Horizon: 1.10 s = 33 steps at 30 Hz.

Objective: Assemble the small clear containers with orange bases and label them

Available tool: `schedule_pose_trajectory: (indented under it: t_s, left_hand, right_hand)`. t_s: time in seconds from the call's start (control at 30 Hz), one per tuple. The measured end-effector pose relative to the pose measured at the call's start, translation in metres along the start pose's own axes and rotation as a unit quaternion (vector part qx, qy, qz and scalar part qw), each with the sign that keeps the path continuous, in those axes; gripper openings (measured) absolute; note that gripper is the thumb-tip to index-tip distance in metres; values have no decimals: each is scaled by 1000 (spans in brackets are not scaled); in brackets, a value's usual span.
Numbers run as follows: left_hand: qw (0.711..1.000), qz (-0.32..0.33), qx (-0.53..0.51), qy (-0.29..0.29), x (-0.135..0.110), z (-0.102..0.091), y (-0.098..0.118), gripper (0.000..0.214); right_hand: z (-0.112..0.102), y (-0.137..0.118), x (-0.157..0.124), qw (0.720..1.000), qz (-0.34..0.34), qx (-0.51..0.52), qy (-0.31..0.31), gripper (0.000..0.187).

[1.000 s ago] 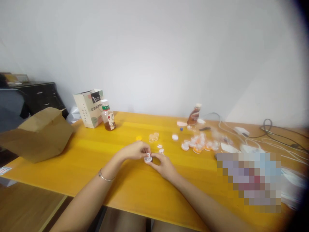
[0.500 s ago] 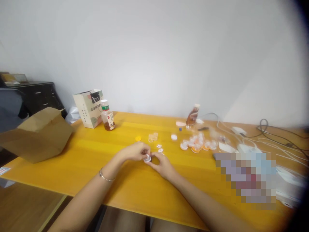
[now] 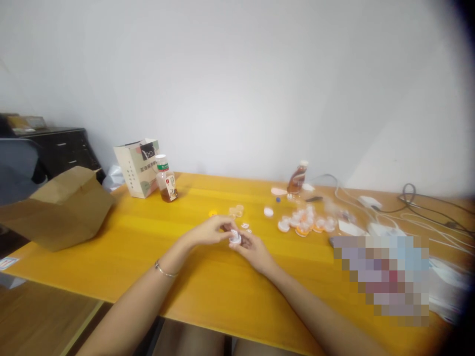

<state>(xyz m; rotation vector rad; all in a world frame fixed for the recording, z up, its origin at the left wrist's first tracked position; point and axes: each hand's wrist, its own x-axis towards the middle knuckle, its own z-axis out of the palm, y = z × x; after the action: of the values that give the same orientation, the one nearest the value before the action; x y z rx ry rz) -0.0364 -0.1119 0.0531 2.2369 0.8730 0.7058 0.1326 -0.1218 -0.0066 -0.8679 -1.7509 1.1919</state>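
Between my two hands, just above the wooden table (image 3: 185, 291), is a small white round cap-like piece (image 3: 235, 238). My left hand (image 3: 213, 231) comes in from the left, its fingertips closed at the piece's upper edge. From the other side the thumb and fingers of my right hand (image 3: 256, 251) grip it, partly covering it. Beyond the hands lie small white printed pieces (image 3: 245, 225), clear round cups (image 3: 236, 211) and a yellow disc (image 3: 213, 213) partly behind my left hand. Details on the held piece are too small to read.
A pile of clear and orange-rimmed round pieces (image 3: 302, 220) lies right of a white cap (image 3: 268, 211). Two bottles (image 3: 167, 183) (image 3: 297, 179), a paper gift bag (image 3: 137, 170) and a brown paper bag (image 3: 67, 207) stand around. Cables (image 3: 408, 198) run along the right.
Both hands have shifted slightly right and up with the white round piece, which now shows its face more. The view has moved a little.
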Motion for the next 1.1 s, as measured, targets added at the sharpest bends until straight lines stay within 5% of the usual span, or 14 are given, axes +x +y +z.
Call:
schedule_pose_trajectory:
  t_s: [0.17,0.37,0.6,0.73,0.93,1.1]
  left_hand:
    - [984,-25,52,168,11,5,-21,31]
    - [971,-29,187,143,24,21,-48,45]
    - [964,-51,190,180,23,24,-46,16]
    - [964,-75,141,212,20,20,-48,12]
    - [948,-93,-84,291,15,10,-35,32]
    - [957,-60,-162,231,14,12,-19,35]
  right_hand:
    - [-5,-5,1,982,71,169,46,33]
    - [-13,-12,-2,957,106,272,-1,23]
    - [-14,-18,-5,952,107,281,-53,29]
    - [-13,-13,-4,961,87,262,-27,32]
    - [-16,-5,0,980,81,166,71,35]
    - [-19,-4,1,981,84,146,99,34]
